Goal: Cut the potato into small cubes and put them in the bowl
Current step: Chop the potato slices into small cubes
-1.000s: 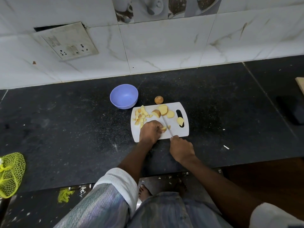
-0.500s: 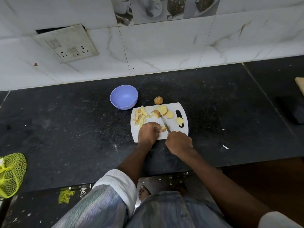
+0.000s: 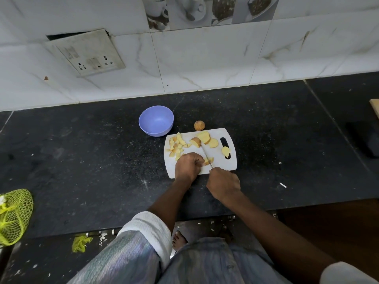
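Nearest me, my right hand [image 3: 223, 184] sits just off the near edge of the white plastic cutting board [image 3: 229, 162], fingers curled tight round the handle of the thin steel knife [image 3: 206, 157], whose blade runs away from me and slightly left across the board. Just left of the blade, my left hand [image 3: 187, 165] is bunched over the small pale-yellow potato strip [image 3: 208, 160] I am cutting, fingertips tucked and pinching it down near the board's near edge. The relation I am watching: the strip pokes out to the right of those fingertips, its long axis running roughly left to right, so the blade crosses it almost square and lies close beside my knuckles. I judge the next cut wants the left fingers drawn back leftward a little first.

Further in, a heap of cut yellow potato cubes [image 3: 176, 146] lies by the board's left edge. Several thick potato slices with brown skin [image 3: 203, 138] wait along its far edge, and one more piece overlaps the handle slot at the right. Beyond the far edge, on the black stone counter [image 3: 82, 160], rests a round brown potato end [image 3: 199, 125]. The lavender plastic bowl [image 3: 156, 120] stands off the board's far left corner, with nothing in it yet.
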